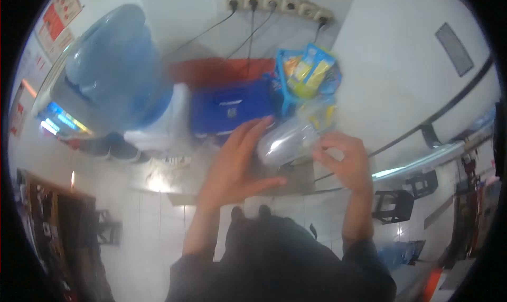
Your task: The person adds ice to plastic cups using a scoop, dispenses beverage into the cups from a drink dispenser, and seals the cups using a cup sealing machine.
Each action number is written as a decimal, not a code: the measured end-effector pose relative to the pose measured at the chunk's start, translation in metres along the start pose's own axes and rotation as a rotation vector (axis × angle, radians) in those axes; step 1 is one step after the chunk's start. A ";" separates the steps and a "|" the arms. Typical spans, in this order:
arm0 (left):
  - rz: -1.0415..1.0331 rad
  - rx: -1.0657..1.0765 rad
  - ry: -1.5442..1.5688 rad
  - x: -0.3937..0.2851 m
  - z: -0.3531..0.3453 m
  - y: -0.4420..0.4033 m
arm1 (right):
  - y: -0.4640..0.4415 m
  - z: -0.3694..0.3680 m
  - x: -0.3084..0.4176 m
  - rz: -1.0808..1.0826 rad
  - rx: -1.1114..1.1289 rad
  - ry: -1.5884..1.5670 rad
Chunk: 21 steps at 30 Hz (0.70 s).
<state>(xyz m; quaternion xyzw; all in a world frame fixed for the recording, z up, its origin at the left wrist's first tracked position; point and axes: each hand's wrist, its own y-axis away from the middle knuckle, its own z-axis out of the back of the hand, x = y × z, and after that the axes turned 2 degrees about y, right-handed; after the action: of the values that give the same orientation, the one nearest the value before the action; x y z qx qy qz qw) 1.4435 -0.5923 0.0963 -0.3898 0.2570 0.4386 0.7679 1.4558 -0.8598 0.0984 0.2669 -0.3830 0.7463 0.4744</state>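
Note:
In front of me, my right hand (343, 156) pinches one end of a clear plastic bag (288, 142), which looks puffed out and glossy. The bag hangs between my two hands, above the counter. My left hand (237, 164) is to the left of the bag, its thumb and fingers spread apart; it holds nothing I can see. Just beyond the left fingertips sits a blue box (229, 112) with a white label. Blur hides the fine detail of the bag.
A water dispenser with a large blue bottle (116, 69) stands at the left. Behind the bag, a light-blue basket (288, 98) holds colourful packets (311, 72). A power strip (280, 5) with several cords is on the wall. Dark stools (393, 206) stand lower right.

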 end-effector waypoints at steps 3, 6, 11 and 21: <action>0.030 0.089 -0.177 -0.014 0.001 -0.012 | -0.005 -0.011 -0.002 0.114 0.188 -0.229; 0.126 0.179 -0.214 -0.009 -0.002 0.006 | -0.010 -0.010 -0.012 0.143 0.400 -0.243; 0.187 0.123 -0.170 -0.041 0.025 0.003 | -0.060 -0.006 0.010 0.276 0.489 -0.555; 0.318 0.093 -0.073 -0.052 0.064 0.042 | -0.087 -0.042 0.034 0.296 0.822 -0.633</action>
<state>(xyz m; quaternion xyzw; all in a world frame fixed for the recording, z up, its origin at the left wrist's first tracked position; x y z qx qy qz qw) 1.3850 -0.5509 0.1554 -0.2922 0.3074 0.5559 0.7149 1.5199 -0.7856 0.1281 0.5856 -0.2172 0.7767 0.0820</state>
